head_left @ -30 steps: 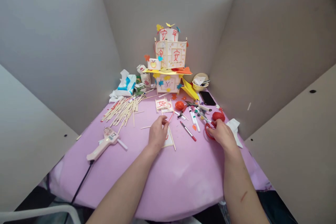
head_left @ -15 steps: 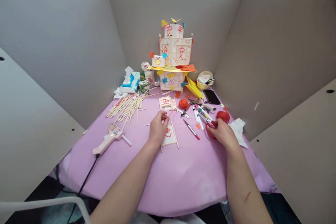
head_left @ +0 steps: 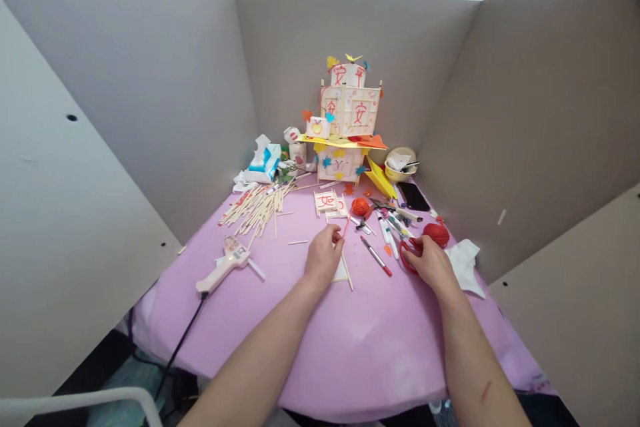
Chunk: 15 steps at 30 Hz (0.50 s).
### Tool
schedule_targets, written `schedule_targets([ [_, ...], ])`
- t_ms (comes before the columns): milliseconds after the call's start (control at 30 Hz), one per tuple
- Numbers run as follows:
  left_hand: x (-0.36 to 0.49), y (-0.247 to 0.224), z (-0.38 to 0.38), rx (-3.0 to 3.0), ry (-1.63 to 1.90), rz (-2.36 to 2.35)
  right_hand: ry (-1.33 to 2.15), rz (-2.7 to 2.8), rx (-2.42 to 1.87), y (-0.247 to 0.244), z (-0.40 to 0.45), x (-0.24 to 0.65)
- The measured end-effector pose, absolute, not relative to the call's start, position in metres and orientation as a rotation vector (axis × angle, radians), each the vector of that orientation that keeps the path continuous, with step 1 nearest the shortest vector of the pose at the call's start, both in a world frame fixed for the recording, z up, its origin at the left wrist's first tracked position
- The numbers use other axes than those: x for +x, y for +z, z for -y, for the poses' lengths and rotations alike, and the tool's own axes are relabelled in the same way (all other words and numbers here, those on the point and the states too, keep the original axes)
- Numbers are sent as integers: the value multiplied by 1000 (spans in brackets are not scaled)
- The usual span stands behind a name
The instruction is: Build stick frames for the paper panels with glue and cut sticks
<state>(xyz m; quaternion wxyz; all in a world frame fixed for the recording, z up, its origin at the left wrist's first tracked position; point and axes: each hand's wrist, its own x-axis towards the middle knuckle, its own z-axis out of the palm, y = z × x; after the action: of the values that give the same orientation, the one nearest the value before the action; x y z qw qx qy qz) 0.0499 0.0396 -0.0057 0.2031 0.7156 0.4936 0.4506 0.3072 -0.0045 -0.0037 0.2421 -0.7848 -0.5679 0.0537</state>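
My left hand [head_left: 324, 257] is closed, its fingertips pinching a strand of red yarn [head_left: 347, 225] that runs back to a small orange-red yarn ball [head_left: 359, 207]. Beneath this hand lies a stick-framed paper panel [head_left: 341, 271], mostly covered. Over at the right, my right hand [head_left: 431, 265] is closed on the red handles of a pair of scissors [head_left: 407, 257], whose blades point away among the markers. A bigger red yarn ball [head_left: 436, 235] touches the area just behind that hand. A red-capped pen [head_left: 376, 256] lies between both hands.
A decorated paper-and-stick tower [head_left: 345, 113] stands at the back. Loose wooden sticks [head_left: 260, 210] and a glue gun [head_left: 225, 265] with its cord lie left. Small lettered panels [head_left: 327, 201], markers [head_left: 387, 237], a phone [head_left: 414, 197] and tissue [head_left: 465, 265] are around. Grey partitions enclose the table.
The view has tilted up and turned slightly left. My left hand has shifted a little right with the yarn, covering more of the panel. My right hand stays on the scissors.
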Motion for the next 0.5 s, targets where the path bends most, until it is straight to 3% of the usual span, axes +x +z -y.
schedule_targets([
  [500, 42, 0, -39, 2128, 1265, -1377, 165, 1257, -1751, -6, 0, 294],
])
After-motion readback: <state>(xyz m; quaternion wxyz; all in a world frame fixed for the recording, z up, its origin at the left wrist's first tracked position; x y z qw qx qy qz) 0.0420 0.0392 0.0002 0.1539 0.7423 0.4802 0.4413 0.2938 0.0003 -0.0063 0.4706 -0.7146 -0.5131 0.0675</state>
